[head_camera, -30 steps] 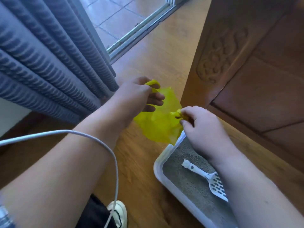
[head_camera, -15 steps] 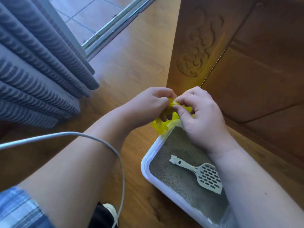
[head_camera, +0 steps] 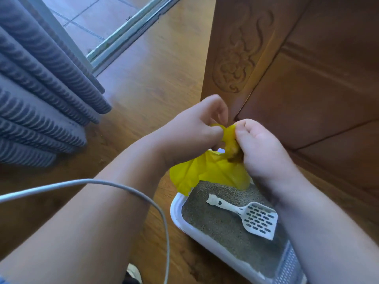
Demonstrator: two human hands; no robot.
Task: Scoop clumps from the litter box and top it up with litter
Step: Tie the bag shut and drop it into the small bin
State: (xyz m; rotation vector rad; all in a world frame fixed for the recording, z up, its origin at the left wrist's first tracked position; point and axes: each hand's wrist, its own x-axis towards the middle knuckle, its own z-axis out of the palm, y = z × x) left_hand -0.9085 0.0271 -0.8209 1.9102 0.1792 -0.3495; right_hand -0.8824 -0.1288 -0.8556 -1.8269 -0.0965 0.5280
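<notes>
Since the earlier frame, more of the yellow bag (head_camera: 205,171) has been let out below the hands and is now draped over the far corner of the white litter box (head_camera: 176,212), whose near end is cut off at the lower edge and partly covered by the right forearm. The bag's top, thin crumpled film, is hidden where it is pinched by the left hand (head_camera: 194,130) and gripped in the curled fingers of the right hand (head_camera: 264,148) at centre frame. A white slotted scoop (head_camera: 256,219) is laid flat on the grey litter (head_camera: 215,228), below the grip and untouched.
</notes>
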